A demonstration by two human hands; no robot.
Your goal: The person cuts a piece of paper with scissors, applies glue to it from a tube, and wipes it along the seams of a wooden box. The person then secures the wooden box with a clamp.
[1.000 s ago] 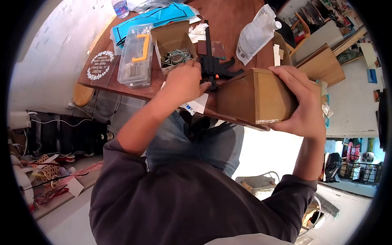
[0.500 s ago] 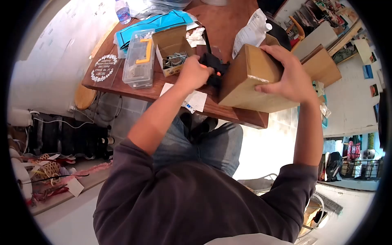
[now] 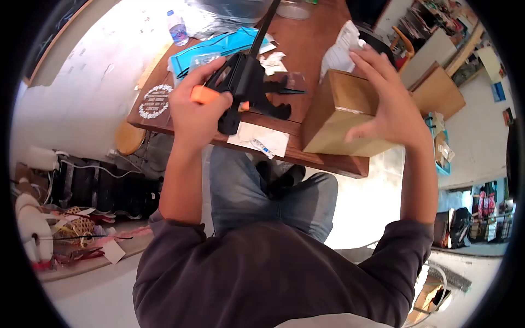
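Wooden table (image 3: 310, 41), blue packet (image 3: 220, 49), 1 cardboard box (image 3: 334, 112) by outspread right hand (image 3: 395, 112), clamp (image 3: 246, 76) in left hand (image 3: 194, 115)

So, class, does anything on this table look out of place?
Slightly: the white paper appears to overhang the front edge of the table, and a crumpled white scrap lies loose farther back, like litter. No spill is visible.
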